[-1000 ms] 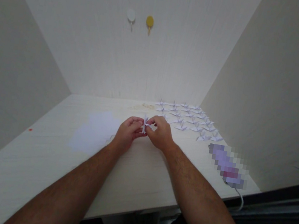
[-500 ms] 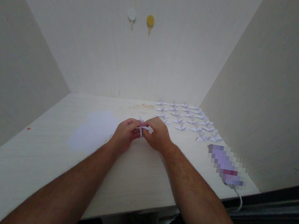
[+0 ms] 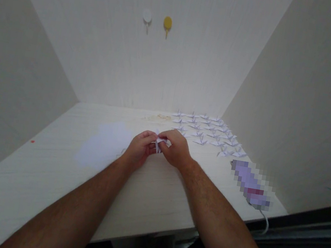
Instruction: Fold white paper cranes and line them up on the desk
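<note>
Left hand [image 3: 138,148] and right hand [image 3: 178,148], fingertips nearly closed, pinching folded paper [image 3: 157,145] | left of paper birds [image 3: 200,141] | best creased lightly

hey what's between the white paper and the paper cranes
The head view shows your left hand and right hand holding a folded paper, a brownish stain behind them, and a faint, unclear outline by the left hand.

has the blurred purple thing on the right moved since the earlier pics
No. The blurred purple thing lies in the same place by the right edge of the table, beside the folded paper cranes.
</note>
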A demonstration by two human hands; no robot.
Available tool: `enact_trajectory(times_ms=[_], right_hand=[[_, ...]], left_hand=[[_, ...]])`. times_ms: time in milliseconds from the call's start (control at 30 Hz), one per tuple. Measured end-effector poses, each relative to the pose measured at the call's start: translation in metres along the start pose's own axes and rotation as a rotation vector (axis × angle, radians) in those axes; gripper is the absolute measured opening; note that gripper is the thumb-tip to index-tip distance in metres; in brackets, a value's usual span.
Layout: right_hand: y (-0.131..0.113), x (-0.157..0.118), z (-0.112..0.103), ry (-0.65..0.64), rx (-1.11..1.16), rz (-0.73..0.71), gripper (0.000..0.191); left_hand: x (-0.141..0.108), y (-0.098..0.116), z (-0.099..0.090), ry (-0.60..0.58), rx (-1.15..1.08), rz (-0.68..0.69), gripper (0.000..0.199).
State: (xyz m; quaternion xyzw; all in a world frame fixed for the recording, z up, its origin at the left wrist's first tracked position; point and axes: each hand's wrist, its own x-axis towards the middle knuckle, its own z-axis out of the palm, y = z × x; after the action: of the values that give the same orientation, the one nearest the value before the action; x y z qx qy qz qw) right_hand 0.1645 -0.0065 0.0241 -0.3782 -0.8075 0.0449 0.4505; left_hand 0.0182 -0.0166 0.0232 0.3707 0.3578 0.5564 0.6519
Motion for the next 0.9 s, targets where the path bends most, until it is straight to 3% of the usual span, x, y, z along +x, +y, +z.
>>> enact_trajectory(times_ms=[900], right_hand=[[0.0077,-0.0015,0.0031,0.004,-0.071,0.0,0.011]], left_hand=[[0.0024,0.002,-0.0031,0.051,0.08,0.056,0.023]])
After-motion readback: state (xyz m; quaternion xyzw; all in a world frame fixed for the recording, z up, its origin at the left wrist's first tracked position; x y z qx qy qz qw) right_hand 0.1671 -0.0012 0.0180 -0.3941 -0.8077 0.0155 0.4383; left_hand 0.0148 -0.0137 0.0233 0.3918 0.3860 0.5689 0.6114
